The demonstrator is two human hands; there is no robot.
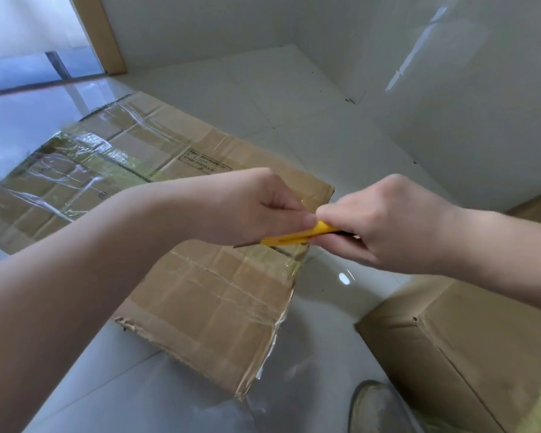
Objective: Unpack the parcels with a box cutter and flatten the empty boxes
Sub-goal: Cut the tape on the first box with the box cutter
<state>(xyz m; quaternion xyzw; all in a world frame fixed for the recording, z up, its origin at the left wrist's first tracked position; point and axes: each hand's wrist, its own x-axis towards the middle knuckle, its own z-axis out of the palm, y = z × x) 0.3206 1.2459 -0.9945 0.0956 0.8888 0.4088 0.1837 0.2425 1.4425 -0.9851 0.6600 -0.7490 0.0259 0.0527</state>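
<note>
While both hands meet at the box cutter point(297, 237), its short blade shows.
Light, slick plastic: right hand point(384, 223) grips the handle; left hand point(263, 207) fingers seemingly pinch its slider above stiff flattened cardboard point(213, 295).

We see a box cutter point(297, 237) of glossy yellow plastic with a dull metal blade. The flattened box point(200, 295) is matt brown cardboard, rough at its torn edge, crossed by shiny clear tape. The floor point(294, 98) is polished, reflective tile.
</note>
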